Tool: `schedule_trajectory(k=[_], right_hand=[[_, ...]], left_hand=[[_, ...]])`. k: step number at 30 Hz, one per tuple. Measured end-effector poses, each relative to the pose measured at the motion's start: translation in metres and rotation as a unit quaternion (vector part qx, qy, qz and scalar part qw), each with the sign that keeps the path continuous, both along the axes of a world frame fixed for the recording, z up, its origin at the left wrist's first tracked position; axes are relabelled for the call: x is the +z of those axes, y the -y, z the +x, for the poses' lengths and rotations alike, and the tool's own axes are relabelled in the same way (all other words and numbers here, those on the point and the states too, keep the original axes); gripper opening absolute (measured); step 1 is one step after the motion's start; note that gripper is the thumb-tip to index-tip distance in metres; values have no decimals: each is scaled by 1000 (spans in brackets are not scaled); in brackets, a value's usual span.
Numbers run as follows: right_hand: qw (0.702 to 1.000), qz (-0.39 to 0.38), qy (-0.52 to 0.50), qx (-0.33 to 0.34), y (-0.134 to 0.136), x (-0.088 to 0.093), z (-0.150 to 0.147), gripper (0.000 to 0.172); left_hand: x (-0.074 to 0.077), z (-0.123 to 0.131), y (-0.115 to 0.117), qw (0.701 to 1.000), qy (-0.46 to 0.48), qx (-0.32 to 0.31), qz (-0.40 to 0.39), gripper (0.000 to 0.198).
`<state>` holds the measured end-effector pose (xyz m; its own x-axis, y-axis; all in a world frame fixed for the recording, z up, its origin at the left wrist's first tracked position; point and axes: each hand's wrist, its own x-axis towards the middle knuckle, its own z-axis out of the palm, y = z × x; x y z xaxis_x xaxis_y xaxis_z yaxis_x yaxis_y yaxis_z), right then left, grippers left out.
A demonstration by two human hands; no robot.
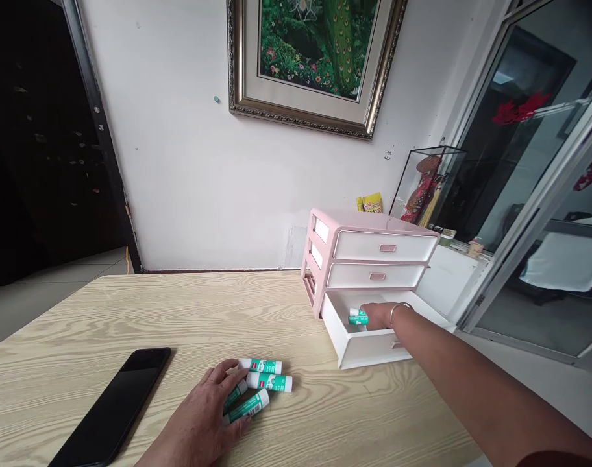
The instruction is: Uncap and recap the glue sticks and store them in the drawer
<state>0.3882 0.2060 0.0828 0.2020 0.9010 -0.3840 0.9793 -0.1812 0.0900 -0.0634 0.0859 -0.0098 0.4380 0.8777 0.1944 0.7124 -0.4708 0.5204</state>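
Note:
A small pink drawer cabinet [369,224] stands on the wooden table [130,311], its bottom white drawer [369,350] pulled out. My right hand [378,316] reaches into that drawer, fingers closed on a green-and-white glue stick [357,317]. My left hand [211,408] lies on the table near the front edge, fingers curled over several more glue sticks [264,379]; one lies under the fingers, the others touch the fingertips. A bracelet [398,309] circles my right wrist.
A black phone [115,405] lies face up at the front left. Behind the table is a white wall with a framed picture [315,58]. A glass case [425,188] and sliding glass doors [534,181] are at the right; a dark doorway [37,130] is at the left.

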Motion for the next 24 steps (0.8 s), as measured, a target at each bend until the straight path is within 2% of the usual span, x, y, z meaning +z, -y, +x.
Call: schedule_trajectory(k=[8,17,21,23,24], right_hand=[[998,61,-20,28,1,9,5,34],[970,206,8,129,46,42,18,41],[912,347,24,219,74,61,1,50],[901,379,1,213,92,72,-21,48],[908,372,-12,191,102,75,-35,46]], left_hand=[[-1,0,-2,1000,1,-3,8,58],[7,3,3,1000,10,-12,25,56],[11,4,6,1000,7,-5,22,55],[13,4,7,1000,2,-4,17,58],[13,4,7,1000,0,-3,15,59]])
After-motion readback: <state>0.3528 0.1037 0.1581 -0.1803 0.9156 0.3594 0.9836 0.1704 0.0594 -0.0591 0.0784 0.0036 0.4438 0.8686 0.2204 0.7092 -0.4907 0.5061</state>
